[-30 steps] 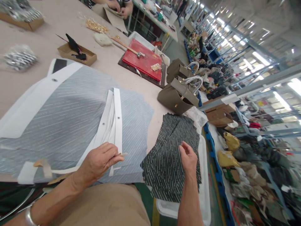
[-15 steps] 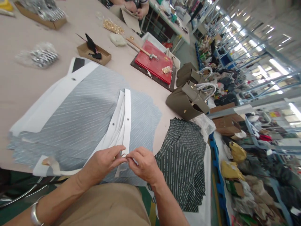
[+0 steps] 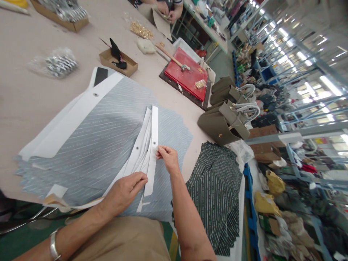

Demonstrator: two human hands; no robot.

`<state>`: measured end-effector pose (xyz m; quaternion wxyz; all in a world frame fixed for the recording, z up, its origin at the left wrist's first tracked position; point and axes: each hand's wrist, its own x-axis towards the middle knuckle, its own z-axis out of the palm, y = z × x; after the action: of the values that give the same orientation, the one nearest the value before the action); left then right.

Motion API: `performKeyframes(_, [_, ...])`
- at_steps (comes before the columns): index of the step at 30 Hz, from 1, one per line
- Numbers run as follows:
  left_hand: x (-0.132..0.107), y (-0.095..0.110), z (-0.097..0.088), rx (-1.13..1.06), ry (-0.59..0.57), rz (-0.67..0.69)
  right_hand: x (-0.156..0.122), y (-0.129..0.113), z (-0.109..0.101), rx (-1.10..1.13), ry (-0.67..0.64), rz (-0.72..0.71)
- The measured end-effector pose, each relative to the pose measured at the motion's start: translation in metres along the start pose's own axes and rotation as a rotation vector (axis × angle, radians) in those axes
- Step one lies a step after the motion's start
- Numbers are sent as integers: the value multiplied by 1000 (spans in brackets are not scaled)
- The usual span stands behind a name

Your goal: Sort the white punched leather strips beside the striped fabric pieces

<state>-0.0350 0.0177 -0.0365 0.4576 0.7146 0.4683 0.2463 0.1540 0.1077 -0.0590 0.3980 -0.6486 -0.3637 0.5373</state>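
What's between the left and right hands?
The white strip with a metal snap passes between the left hand and right hand, over blue-grey striped fabric; shown in the head view.

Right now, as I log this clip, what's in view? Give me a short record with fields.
Left hand: fingers pinched closed by the flat white strips; anything held is hidden
Right hand: fingertips at the right edge of the long white strip with a round stud
Under strips: grey-blue striped sheets
Right of sheets: dark striped pieces
Beyond: olive handbags; red rectangular slab, wooden-handled hammer partly across it
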Motion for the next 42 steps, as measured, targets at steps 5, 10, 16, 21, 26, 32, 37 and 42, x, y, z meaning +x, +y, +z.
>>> performKeyframes(5, [3,-15,9,-53,-22,13,32,-1,7,-182,-38,-78])
performKeyframes(10, [1,-21,9,-87,-34,-7,43,-3,13,-436,-66,-82])
performKeyframes(16, [0,-29,13,-82,-21,33,55,-11,-1,-657,11,-11])
performKeyframes(21, [-1,-28,9,-86,-27,34,28,-7,-4,-603,128,-2])
performKeyframes(26, [-5,-21,6,-109,-60,23,-17,-2,10,-781,-13,-263])
performKeyframes(32, [-7,-15,9,-101,-68,-3,-6,9,-1,-559,-79,-94])
performKeyframes(37, [-8,-17,14,-83,-42,-42,-14,16,-37,-206,6,-170])
performKeyframes(42, [-10,-22,19,-100,-47,-141,-56,21,-124,-71,400,-204])
